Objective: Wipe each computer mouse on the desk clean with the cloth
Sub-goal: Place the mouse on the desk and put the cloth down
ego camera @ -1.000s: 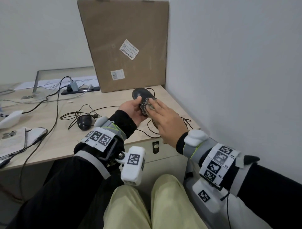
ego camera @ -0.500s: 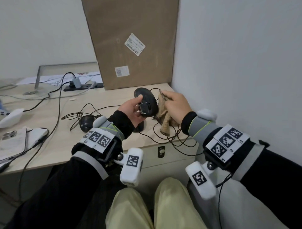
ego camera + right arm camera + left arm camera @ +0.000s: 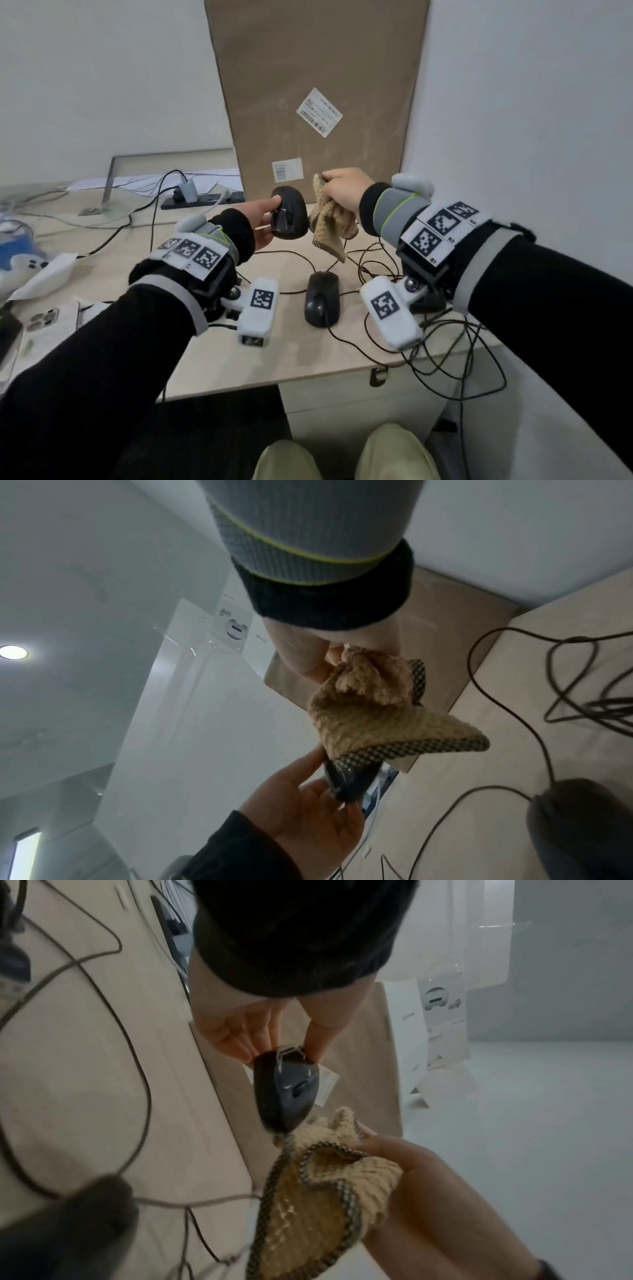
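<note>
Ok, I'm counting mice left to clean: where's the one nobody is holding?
In the head view the second mouse lies on the desk at centre, between the two wrists, below the held mouse and the cloth.

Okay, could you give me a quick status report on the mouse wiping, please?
Left hand holds black mouse raised. Right hand grips cloth beside it. Second mouse on desk, cables around.

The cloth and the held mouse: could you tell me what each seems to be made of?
Cloth: looks like a soft looped or knitted textile, tan and matte, with a dark-and-light checked woven edging; the fibre cannot be told.
Mouse: probably moulded plastic, black; a faint sheen on the buttons suggests a semi-matte finish.
</note>
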Demonstrator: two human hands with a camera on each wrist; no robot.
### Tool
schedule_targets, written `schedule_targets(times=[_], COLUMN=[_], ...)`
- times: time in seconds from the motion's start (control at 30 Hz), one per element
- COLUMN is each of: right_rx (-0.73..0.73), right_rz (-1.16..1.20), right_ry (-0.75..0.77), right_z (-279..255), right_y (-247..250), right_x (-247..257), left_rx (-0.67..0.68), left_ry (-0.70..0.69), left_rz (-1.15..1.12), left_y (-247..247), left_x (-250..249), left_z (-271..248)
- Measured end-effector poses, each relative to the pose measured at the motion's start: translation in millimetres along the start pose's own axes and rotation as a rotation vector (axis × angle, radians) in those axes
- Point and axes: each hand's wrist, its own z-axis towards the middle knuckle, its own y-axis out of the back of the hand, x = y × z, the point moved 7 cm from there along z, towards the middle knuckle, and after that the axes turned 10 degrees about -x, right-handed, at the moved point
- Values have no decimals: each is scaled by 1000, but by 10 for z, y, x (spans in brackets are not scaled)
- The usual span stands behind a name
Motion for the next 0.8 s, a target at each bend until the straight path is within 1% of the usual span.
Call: schedule_targets(times=[0.07,0.17,0.27,0.4,0.47,0.57,0.63,0.67,0.7,0.73,0.8], right_rx=[8,12,58,87,90,55,40,34,23,5,-36], right_rz=[-35,-84,-160,-149,-117,-44,8,38,78,126,215], right_ry=[-15,-39,-51,-84,-103,-104,-104,-106,-109,-112,-101], right_z=[233,458,628,760,792,819,815,826,823,829,813], right_y=[-109,-195,-361,-519,-569,-629,-662,-672,-669,-661,-618], right_x=[75,102,81,-7,-49,-62,-63,-70,-61,-47,45], left_rx=[-18,-22,-18,23,40,-10,-90,-108,-87,-30,104], left_ry=[20,69,159,278,280,171,134,102,63,25,36], left_rz=[106,231,395,493,549,624,549,498,405,312,78], left_y=[31,23,48,72,81,98,121,106,77,24,-61], left_x=[-16,116,378,653,702,622,511,437,355,274,144], left_z=[203,403,610,810,838,840,818,815,803,789,751])
